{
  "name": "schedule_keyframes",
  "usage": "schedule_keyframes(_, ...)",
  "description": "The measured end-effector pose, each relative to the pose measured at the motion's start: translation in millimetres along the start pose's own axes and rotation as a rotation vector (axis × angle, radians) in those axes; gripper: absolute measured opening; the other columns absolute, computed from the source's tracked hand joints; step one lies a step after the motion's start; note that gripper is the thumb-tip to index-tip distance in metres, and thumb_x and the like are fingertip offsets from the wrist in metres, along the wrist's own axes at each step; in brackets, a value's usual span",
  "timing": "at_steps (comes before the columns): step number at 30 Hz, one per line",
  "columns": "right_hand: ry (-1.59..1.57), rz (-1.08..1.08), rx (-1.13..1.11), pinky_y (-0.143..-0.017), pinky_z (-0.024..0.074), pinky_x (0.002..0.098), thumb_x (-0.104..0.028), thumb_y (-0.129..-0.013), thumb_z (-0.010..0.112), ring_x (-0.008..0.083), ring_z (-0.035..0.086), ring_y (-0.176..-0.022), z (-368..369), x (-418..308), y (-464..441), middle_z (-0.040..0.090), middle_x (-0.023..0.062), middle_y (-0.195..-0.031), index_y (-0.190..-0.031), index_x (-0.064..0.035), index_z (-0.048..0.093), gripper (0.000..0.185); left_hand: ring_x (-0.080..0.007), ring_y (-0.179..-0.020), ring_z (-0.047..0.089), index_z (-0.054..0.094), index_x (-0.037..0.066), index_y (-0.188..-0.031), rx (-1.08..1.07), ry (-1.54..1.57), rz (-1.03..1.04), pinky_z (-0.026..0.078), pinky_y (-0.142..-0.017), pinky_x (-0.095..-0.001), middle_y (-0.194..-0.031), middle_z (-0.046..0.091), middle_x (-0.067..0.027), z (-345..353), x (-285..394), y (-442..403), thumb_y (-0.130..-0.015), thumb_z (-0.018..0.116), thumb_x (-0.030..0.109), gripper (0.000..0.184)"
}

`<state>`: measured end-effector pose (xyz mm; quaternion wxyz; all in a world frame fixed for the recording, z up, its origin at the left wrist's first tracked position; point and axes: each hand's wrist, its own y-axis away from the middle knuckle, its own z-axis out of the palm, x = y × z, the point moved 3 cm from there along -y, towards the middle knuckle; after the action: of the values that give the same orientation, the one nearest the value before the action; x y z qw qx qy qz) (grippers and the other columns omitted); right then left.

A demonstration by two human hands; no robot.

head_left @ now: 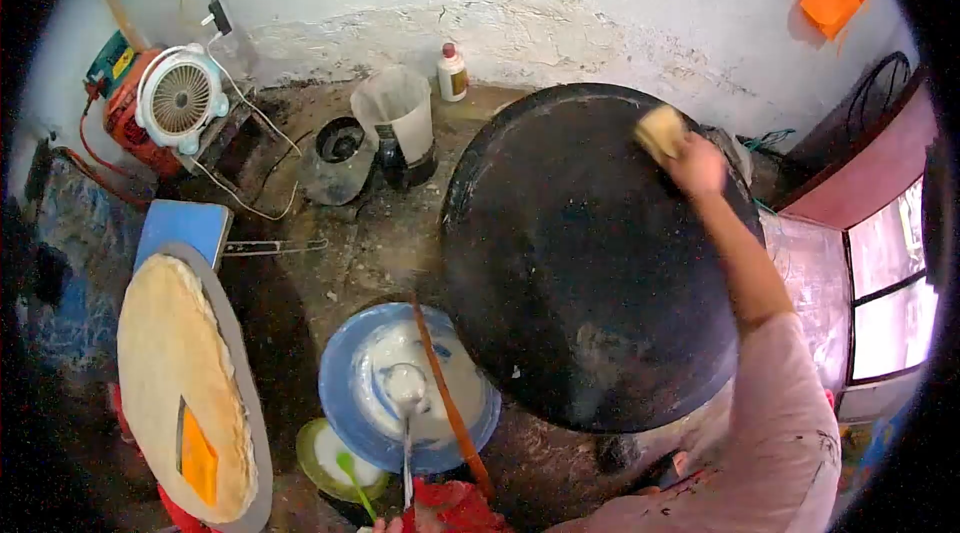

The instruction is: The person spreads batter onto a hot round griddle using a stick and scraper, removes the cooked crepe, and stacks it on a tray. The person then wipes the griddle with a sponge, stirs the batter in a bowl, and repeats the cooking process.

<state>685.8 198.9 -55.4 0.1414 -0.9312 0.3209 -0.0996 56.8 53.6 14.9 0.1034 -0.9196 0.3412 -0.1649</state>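
Note:
My right hand (697,168) reaches over the far right part of a large round black griddle (590,253). Its fingers grip a yellowish pad (661,132), blurred at the griddle's surface; whether it is folded cloth or sponge is unclear. Only some fingertips of my left hand (388,526) show at the bottom edge, beside a red cloth (455,505); their grip is hidden. Near them, a metal ladle (405,388) rests in a blue bowl (338,413) of white batter, and a thin reddish-brown stick (447,393) lies across the bowl.
Left stands a stack of thin flatbreads (165,353) on a grey oval-looking board (258,453). A green bowl (312,463) holds white stuff and a green spoon (352,478). Behind are a clear jug (393,103), a white bottle (452,73) and a small fan (182,98) with a cable.

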Motion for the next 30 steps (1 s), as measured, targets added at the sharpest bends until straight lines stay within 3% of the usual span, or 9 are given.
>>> schedule_keyframes(5,-0.274,-0.494,0.06,-0.068,0.0418,0.0417,-0.01,-0.062,0.057,0.0289,0.054,-0.076,-40,-200,70,0.057,0.0109,-0.079,-0.076,-0.009,0.058,0.015,-0.0401,-0.111,0.044,0.054,0.005,-0.116,-0.006,0.06,-0.029,0.045,-0.082,-0.0484,-0.123,0.043,-0.0201,-20,21,1,-0.083,0.056,0.029,0.041)
schedule_keyframes(8,-0.671,-0.789,0.128,-0.067,0.0391,0.0403,-0.007,-0.058,0.058,0.0277,0.049,-0.075,-95,-220,192,0.054,0.0056,-0.081,-0.088,-0.0143,0.065,0.032,-0.0417,-0.112,0.041,0.055,0.004,-0.116,-0.048,0.147,-0.12,0.043,-0.083,-0.0505,-0.124,0.041,-0.0214,-31,33,11,-0.083,0.056,0.029,0.041)
schedule_keyframes(12,-0.445,-1.043,-0.261,-0.079,0.0406,0.0408,-0.02,-0.058,0.068,0.0264,0.05,-0.095,-151,-188,356,0.054,0.0066,-0.097,-0.108,-0.0221,0.058,0.05,-0.0438,-0.109,0.041,0.052,0.003,-0.118,0.024,0.197,-0.078,0.041,-0.082,-0.0524,-0.125,0.04,-0.0224,-45,40,25,-0.083,0.055,0.027,0.042)
schedule_keyframes(14,-0.797,-0.724,-0.603,-0.081,0.0417,0.0406,-0.026,-0.058,0.071,0.0278,0.052,-0.09,-143,-156,435,0.054,0.0092,-0.095,-0.108,-0.0186,0.057,0.052,-0.0437,-0.111,0.039,0.047,0.003,-0.124,0.006,0.295,-0.167,0.04,-0.085,-0.0505,-0.129,0.036,-0.0227,-48,38,38,-0.084,0.054,0.025,0.047)
schedule_keyframes(18,-0.976,-0.121,-0.807,-0.077,0.0432,0.0383,-0.035,-0.058,0.076,0.0314,0.053,-0.082,-38,-105,553,0.053,0.0146,-0.09,-0.092,-0.0063,0.05,0.052,-0.0333,-0.095,0.05,0.054,0.0,-0.109,0.099,0.12,-0.021,0.045,-0.074,-0.0412,-0.11,0.049,-0.019,-71,49,40,-0.084,0.051,0.017,0.03)
schedule_keyframes(20,-1.078,0.444,-0.91,-0.072,0.0431,0.0353,-0.036,-0.056,0.078,0.0286,0.051,-0.078,-90,-110,517,0.05,0.0147,-0.089,-0.091,-0.0045,0.043,0.058,-0.0437,-0.12,0.03,0.047,-0.004,-0.119,-0.06,0.217,-0.128,0.026,-0.097,-0.0525,-0.127,0.036,-0.0224,-59,39,61,-0.076,0.056,0.02,0.05)
schedule_keyframes(24,-0.717,0.374,-0.239,-0.069,0.0424,0.0344,-0.029,-0.066,0.074,0.023,0.046,-0.074,20,-104,551,0.043,0.0142,-0.093,-0.099,-0.0035,0.038,0.055,-0.0438,-0.118,0.031,0.054,-0.003,-0.111,0.004,0.216,-0.133,0.028,-0.095,-0.0526,-0.125,0.037,-0.0221,-58,35,76,-0.073,0.057,0.018,0.043)
schedule_keyframes(28,-1.091,0.407,-0.584,-0.073,0.0432,0.0382,-0.023,-0.071,0.068,0.0273,0.048,-0.08,95,-107,563,0.044,0.0165,-0.096,-0.101,-0.0034,0.042,0.045,-0.0446,-0.117,0.033,0.054,-0.003,-0.109,0.048,0.184,-0.153,0.029,-0.094,-0.0528,-0.123,0.04,-0.0227,-60,34,84,-0.072,0.057,0.016,0.042)
schedule_keyframes(30,-0.566,0.288,-0.786,-0.07,0.046,0.044,-0.032,-0.072,0.067,0.036,0.051,-0.089,107,-112,565,0.045,0.019,-0.108,-0.111,-0.0091,0.043,0.052,-0.0447,-0.116,0.034,0.055,-0.003,-0.107,0.067,0.152,-0.173,0.031,-0.094,-0.0525,-0.121,0.042,-0.0232,-63,34,82,-0.072,0.056,0.015,0.04)
